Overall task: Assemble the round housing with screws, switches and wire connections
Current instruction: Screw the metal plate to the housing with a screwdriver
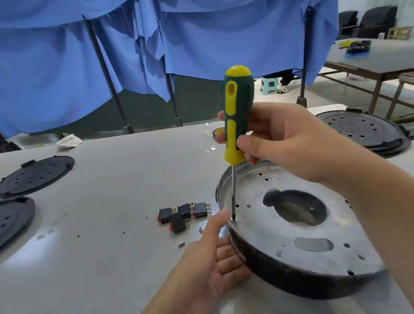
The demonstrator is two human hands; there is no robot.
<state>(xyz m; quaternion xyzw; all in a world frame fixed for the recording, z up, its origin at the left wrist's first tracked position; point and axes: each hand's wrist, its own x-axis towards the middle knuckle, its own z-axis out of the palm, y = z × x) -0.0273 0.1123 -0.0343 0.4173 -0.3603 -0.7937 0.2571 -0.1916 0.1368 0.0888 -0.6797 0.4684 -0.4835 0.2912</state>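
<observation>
One round housing [293, 227] at table's [106, 285] near right; four switches [182, 213] and three black lids [35, 175] nearby. R hand [278, 141] grips one screwdriver [238, 123], near upright, tip down on rim screw [233, 219]. L hand [213, 261] braces housing's wall, fingers open.

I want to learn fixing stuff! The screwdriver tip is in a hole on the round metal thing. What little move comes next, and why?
Probably twist the green-and-yellow screwdriver with the right hand. Its tip sits on a screw at the edge of the round silver metal housing, and the left hand braces the dark side wall, so turning should drive the screw in.
</observation>
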